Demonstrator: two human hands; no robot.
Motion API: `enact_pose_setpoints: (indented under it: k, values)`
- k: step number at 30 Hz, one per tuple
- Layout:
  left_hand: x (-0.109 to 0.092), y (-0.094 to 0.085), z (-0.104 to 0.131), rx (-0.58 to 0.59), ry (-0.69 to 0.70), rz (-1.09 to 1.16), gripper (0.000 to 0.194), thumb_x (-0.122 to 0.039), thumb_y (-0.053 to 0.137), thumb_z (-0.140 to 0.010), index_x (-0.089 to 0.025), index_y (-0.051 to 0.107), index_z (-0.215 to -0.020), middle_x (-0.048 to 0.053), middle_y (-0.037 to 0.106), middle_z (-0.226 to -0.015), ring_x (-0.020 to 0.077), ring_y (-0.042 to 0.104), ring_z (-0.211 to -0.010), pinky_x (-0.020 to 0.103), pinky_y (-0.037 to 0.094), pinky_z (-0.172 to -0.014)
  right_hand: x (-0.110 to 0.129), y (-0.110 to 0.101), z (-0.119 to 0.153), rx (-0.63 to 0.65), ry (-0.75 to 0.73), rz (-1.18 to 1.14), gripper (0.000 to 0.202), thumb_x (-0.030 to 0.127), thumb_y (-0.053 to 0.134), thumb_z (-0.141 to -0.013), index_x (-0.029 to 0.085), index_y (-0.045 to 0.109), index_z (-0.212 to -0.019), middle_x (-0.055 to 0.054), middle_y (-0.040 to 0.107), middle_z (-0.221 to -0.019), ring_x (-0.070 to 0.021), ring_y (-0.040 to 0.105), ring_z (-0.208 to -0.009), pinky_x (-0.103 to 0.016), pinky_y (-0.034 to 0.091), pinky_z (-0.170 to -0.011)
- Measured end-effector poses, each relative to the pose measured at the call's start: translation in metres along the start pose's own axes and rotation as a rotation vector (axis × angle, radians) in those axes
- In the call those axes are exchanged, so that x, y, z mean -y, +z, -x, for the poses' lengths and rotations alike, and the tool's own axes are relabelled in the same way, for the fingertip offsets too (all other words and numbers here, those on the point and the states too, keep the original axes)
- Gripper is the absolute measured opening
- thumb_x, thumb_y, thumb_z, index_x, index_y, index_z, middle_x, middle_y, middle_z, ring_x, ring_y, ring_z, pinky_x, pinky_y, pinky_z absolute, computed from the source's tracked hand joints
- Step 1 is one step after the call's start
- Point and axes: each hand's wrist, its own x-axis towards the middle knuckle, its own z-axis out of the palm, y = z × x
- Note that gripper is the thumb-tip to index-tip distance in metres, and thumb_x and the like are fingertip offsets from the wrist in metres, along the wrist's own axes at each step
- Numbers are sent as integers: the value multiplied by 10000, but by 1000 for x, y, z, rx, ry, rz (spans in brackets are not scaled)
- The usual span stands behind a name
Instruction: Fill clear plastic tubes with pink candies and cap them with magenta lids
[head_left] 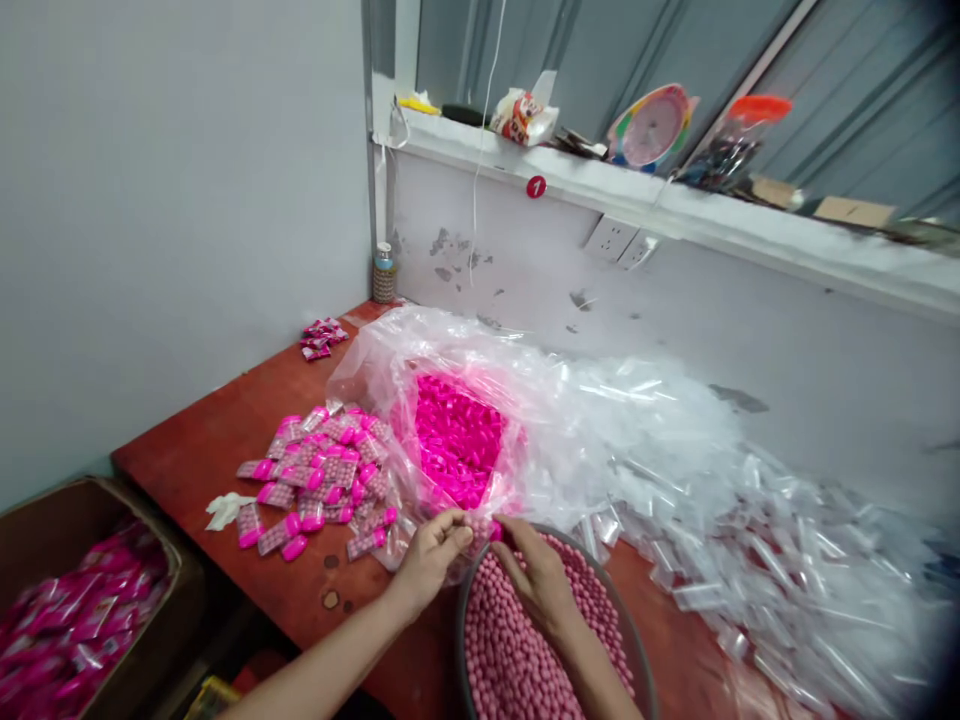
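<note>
Pink cap [496, 531] is pinched by right hand [535, 572], bottle [478, 536] by left hand [435, 562]; a slip could drop both on five-o'clock beads [511, 640].

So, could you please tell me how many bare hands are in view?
2: the left hand and the right hand, both at a pink-capped clear plastic bottle by the round grey bowl.

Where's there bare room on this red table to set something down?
The widest bare patch of red table lies between the left wall, the small pink packets and the pile of filled bottles. A smaller one lies between that pile and your left forearm. It's crowded around the basin and to the right, under clear tubes.
</note>
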Motion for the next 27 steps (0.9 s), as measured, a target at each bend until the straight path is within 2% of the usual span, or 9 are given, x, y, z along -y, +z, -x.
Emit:
enact_pose_setpoints:
  k: [3, 7, 15, 22, 27]
  values:
    - [-2, -1, 12, 3, 117, -254, 237, -312, 506, -746, -158, 609, -893, 21, 614, -792, 140, 543, -722, 230, 416, -649, 11, -12, 6, -89, 48, -69, 279, 229, 443, -818, 203, 466, -1095, -61, 572, -986, -159, 549, -899, -271, 451, -771]
    - [-2, -1, 25, 13, 213, -453, 241, -281, 471, -765, -176, 627, -915, 34, 640, -856, 164, 558, -798, 255, 418, -735, 23, -15, 10, 26, -51, -58, 292, 220, 438, -822, 206, 466, -1112, -64, 567, -954, -158, 540, -877, -274, 452, -753]
    - [-10, -9, 33, -11, 319, -547, 236, -249, 463, -770, -203, 648, -908, 41, 662, -835, 176, 586, -768, 253, 422, -714, 31, -1, 18, 124, -133, 84, 373, 208, 383, -844, 230, 378, -1217, -84, 542, -927, -177, 531, -845, -310, 463, -720]
    - [-9, -13, 29, 100, 366, -628, 240, -264, 450, -781, -197, 665, -867, 58, 662, -780, 181, 577, -722, 264, 409, -717, 31, 0, 19, 235, -183, 225, 408, 187, 346, -851, 184, 315, -1258, -109, 520, -894, -186, 509, -795, -326, 458, -682]
    - [-12, -16, 27, 177, 365, -697, 246, -263, 444, -784, -191, 669, -853, 56, 657, -741, 175, 573, -681, 252, 404, -676, 34, -8, 14, 312, -202, 165, 378, 197, 359, -847, 179, 373, -1225, -97, 520, -854, -177, 507, -760, -314, 458, -662]
